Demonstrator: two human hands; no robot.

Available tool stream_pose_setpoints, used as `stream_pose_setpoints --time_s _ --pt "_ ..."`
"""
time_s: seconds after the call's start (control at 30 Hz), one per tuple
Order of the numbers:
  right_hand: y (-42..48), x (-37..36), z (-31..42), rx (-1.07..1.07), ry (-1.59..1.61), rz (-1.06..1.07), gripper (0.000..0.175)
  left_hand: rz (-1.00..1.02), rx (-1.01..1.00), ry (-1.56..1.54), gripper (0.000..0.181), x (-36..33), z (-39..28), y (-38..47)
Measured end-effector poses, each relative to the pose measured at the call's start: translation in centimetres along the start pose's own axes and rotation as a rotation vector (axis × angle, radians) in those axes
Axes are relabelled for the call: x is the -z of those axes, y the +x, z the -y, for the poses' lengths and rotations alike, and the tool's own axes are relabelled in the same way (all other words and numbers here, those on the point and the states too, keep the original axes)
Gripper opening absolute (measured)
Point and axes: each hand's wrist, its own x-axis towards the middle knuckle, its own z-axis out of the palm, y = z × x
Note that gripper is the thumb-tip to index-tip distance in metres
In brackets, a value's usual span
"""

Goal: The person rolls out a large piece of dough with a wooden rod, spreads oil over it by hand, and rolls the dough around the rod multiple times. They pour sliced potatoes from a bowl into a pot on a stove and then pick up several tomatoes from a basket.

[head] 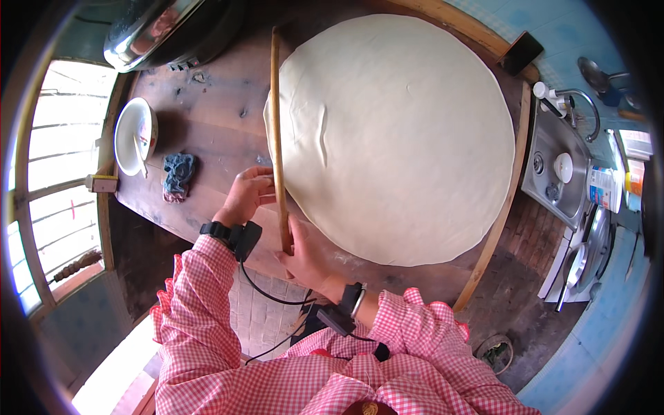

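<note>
A very large, thin round sheet of dough [410, 135] lies on the wooden table, with a few creases near its left side. Across its left edge rests a long wooden rolling pin [276, 129], pointing away from me. My right hand [308, 262] grips the pin's near end, thumb along the wood. My left hand [249, 194] is at the dough's lower left edge, its fingertips passing behind the pin; whether they hold the dough or the pin is hidden.
On the table's left are a white bowl [127, 137] with a utensil, a crumpled blue cloth [179, 174] and a metal appliance [155, 36]. A wooden strip [498, 228] edges the right side, beside a steel sink [552, 155]. A dark phone [521, 53] leans at the back right.
</note>
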Motion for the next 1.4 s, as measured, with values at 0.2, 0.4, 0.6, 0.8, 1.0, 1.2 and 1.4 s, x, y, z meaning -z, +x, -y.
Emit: stream_pose_setpoints --time_s 0.2,0.4,0.6,0.8,1.0,1.2,1.4 --pt "-1.0 9.8 -1.2 -0.167 -0.097 -0.070 0.026 0.057 0.104 0.054 0.031 -3.5 2.0 -2.2" --pt "-7.4 31.8 -7.9 -0.061 -0.806 -0.287 0.025 -0.041 0.069 0.147 0.029 -8.4 6.1 -1.8" --pt "-10.6 37.5 -9.4 -0.014 -0.890 -0.398 0.029 -0.144 -0.079 -0.351 0.027 -9.7 9.4 -2.7" --pt "-14.8 42.2 -11.2 0.151 -0.997 -0.357 0.027 -0.074 0.074 -0.717 0.039 -18.6 14.6 -5.9" --pt "-16.0 43.1 -12.4 0.218 -0.938 -0.359 0.015 0.109 0.098 -0.797 0.037 -29.2 16.1 -8.0" --pt "-16.2 44.2 -12.9 0.212 -0.835 -0.401 0.018 -0.063 -0.449 -0.152 0.038 -29.6 8.8 -7.2" --pt "-16.9 43.7 -12.5 0.216 -0.724 -0.432 0.019 0.007 -0.808 1.643 0.065 -34.4 11.3 -2.7"
